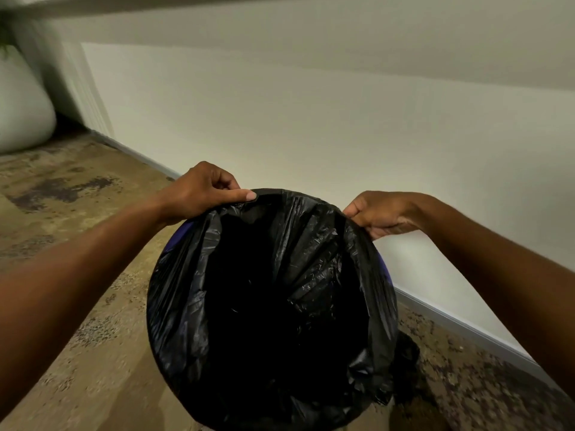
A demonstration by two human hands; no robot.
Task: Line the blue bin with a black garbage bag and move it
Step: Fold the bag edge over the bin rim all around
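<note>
far left we see a white planter (21, 104) on the mottled floor (77, 188), well apart from the work. our left forearm runs from the near left edge up toward the middle, left hand (199, 194) curled over, thumb and fingers pinched on the far left rim of the black garbage bag (280, 275). the bag is spread wide open, mouth facing up at us, draped over the round blue bin (385, 269), only slivers of blue showing at the left and right rim. bin stands upright on the floor, long axis vertical, near the white wall (311, 119). our right forearm comes in from the right edge, right hand (379, 213) closed on the bag's far right rim, fingers folded under.
</note>
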